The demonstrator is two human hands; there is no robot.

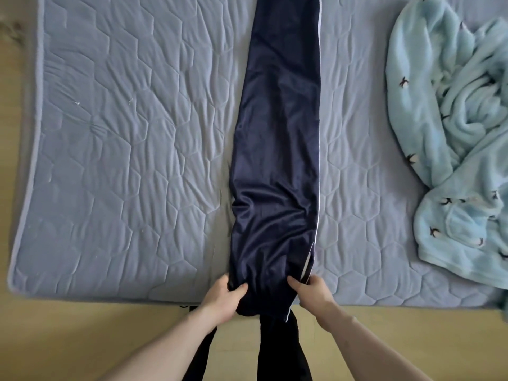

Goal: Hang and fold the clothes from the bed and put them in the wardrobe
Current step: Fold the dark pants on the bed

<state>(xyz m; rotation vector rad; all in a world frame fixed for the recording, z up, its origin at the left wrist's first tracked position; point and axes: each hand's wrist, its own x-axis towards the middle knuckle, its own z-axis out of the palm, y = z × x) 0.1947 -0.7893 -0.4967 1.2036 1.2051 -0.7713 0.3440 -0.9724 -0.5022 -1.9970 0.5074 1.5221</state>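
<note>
Navy satin trousers (pixel 277 149): my left hand (pixel 224 296) and right hand (pixel 313 292) pinch the near end at the bed (pixel 123 160) edge, fingers curled into cloth. Long axis runs straight away from me, both hands equally near. Far end cut off; waistband or hem, cannot tell. Blue fleece (pixel 453 133) lies well apart.

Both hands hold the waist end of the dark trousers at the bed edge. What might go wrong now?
1. The navy trousers look shiny and smooth; the legs may slide apart when the left hand and right hand lift the waist.
2. The waist end overhangs the mattress edge, so it could slip toward the floor.
3. The fleece blanket lies close by and might snag.
</note>
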